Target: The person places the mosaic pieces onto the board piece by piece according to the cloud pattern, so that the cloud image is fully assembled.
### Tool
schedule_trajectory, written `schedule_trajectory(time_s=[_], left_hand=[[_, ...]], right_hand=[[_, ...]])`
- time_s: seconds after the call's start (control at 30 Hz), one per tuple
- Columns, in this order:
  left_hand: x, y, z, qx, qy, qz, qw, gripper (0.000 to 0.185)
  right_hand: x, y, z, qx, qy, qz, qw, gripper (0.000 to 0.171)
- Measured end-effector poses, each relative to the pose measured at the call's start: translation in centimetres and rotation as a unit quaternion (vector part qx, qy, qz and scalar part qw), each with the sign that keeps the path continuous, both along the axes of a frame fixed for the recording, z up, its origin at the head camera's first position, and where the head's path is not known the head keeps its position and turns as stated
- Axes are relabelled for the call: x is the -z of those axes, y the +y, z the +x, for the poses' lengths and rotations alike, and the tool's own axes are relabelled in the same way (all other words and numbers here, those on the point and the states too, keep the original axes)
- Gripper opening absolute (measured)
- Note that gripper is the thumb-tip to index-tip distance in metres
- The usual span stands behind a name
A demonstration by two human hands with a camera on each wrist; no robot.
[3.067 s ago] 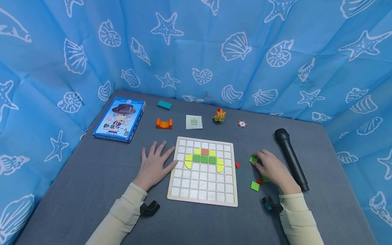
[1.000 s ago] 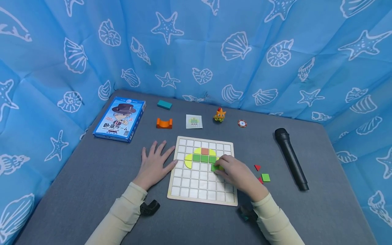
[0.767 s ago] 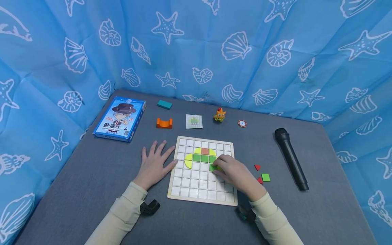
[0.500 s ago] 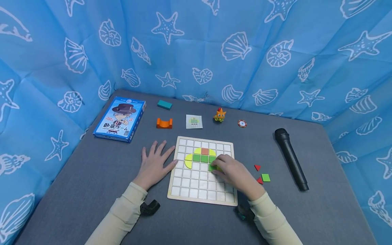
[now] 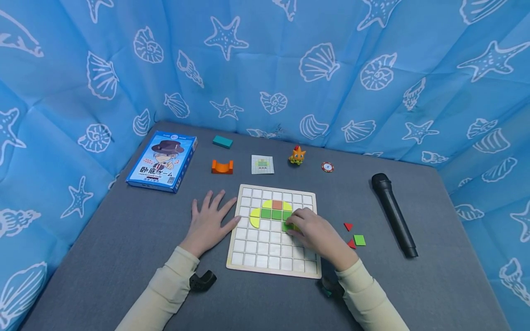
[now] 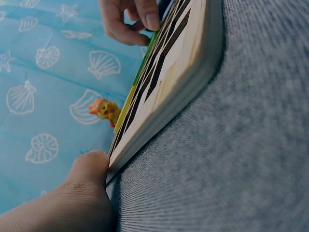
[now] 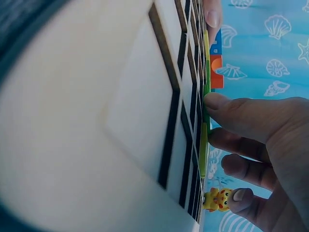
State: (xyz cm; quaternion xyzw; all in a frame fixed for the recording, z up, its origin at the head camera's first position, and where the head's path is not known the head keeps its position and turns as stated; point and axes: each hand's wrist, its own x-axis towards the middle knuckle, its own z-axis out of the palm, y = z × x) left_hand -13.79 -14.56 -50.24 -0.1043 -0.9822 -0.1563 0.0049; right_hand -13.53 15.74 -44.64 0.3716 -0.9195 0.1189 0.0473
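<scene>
A wooden grid board lies on the grey table, with a figure of yellow, green and orange tiles in its upper rows. My right hand is curled over the board's right part and pinches a green square tile in the row below the green ones. In the right wrist view my thumb and fingers close on the green tile's edge. My left hand lies flat on the table, its thumb against the board's left edge.
Two red triangles and a green square lie loose right of the board, with a black microphone beyond them. At the back are a blue game box, an orange arch block, a teal block, a pattern card, a small toy and a chip.
My right hand came from the loose pieces to the board with a green tile, then slid it slightly left. The left hand has stayed put.
</scene>
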Motion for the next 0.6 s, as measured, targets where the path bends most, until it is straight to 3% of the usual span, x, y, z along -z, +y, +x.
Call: schedule_trajectory(time_s=[0.6], left_hand=[[0.03,-0.09,-0.02,0.002,0.0,0.001,1.0,0.065]], right_hand=[[-0.5,0.28,0.25,0.0,-0.011,-0.015,1.0,0.022]])
